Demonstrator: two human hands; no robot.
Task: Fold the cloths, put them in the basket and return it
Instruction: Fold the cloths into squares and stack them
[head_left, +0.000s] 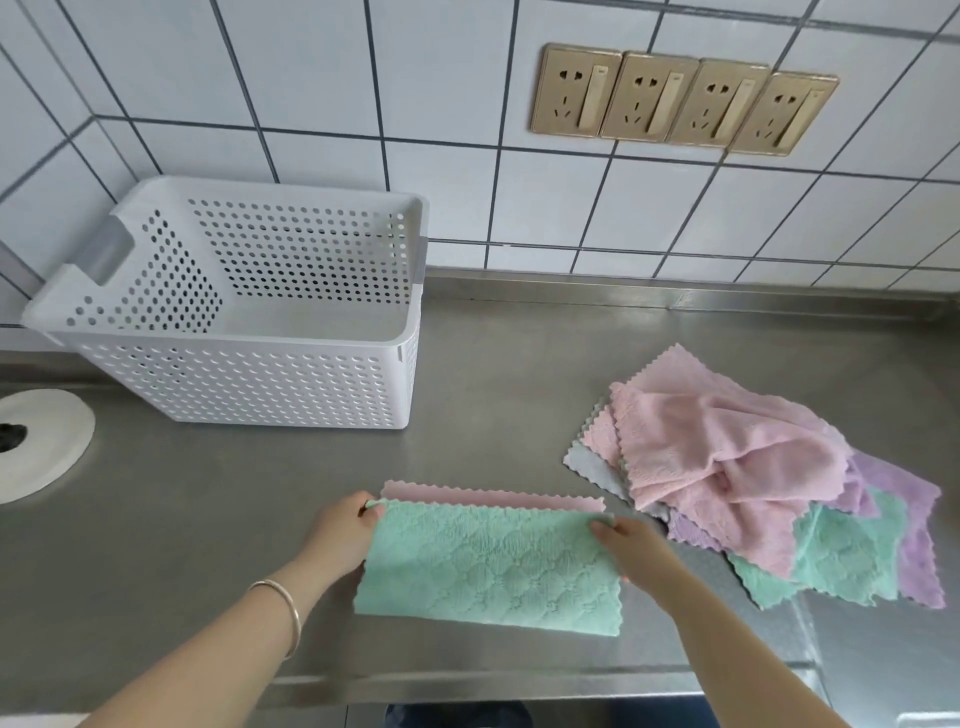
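Observation:
A green cloth (488, 566) with a pink underside lies folded over on the steel counter (208, 519), its pink lower layer showing along the far edge. My left hand (345, 530) pinches its upper left corner, and my right hand (631, 545) holds its upper right corner. To the right lies a loose pile of cloths (753, 478), pink on top, with green, purple and grey ones under it. A white perforated basket (249, 374) stands on the counter at the back left, with nothing visible inside.
A white round disc with a dark hole (36, 441) sits in the counter at far left. The tiled wall behind carries a row of gold sockets (680, 98). The counter's front edge runs just below my forearms.

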